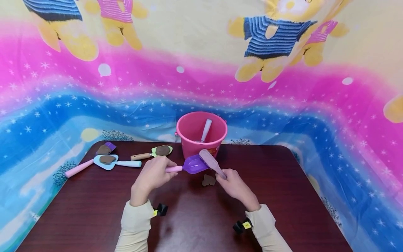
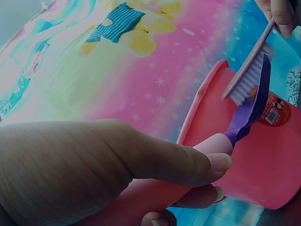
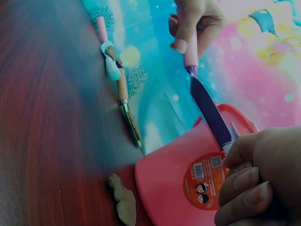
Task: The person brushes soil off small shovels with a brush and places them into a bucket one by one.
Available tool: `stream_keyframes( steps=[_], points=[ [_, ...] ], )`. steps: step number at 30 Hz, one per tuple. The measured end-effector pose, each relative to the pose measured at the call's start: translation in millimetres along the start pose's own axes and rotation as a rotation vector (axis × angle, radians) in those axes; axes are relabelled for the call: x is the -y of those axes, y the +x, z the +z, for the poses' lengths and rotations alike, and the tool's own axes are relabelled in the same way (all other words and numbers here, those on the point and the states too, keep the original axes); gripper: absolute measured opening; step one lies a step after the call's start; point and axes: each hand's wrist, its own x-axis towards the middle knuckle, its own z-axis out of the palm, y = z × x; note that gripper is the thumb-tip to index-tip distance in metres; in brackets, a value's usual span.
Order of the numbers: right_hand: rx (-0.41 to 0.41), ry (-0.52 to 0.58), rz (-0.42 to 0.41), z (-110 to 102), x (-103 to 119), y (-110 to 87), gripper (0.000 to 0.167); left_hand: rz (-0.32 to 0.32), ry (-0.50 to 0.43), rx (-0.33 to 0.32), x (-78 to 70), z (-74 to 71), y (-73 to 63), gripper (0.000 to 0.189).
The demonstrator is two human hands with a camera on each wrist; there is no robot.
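Note:
My left hand grips the pink handle of a toy shovel with a purple scoop. In my right hand is a pale mauve brush, held by its handle. Its white bristles face down into the scoop, right at its surface, as the left wrist view shows. Both tools hang above the table, just in front of a pink bucket. Below the brush, a flat brown clay-like lump lies on the table. A whitish handle sticks up inside the bucket.
At the left back, a light blue trowel, a green trowel with a wooden handle and another purple scoop with a pink handle each bear a brown lump. A printed cloth hangs around the dark wooden table.

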Motion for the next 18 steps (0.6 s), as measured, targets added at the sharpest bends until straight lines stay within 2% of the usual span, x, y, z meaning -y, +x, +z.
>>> stream_keyframes(
  steps=[9,18],
  points=[
    [-0.005,0.029,0.018,-5.7,0.7,-1.3,0.041,-0.012,-0.023,0.010,1.4,-0.5,-0.8,0.021],
    [0.010,0.032,0.003,-1.4,9.1,-4.7,0.031,-0.013,-0.035,0.016,0.5,1.4,0.1,0.015]
  ],
)
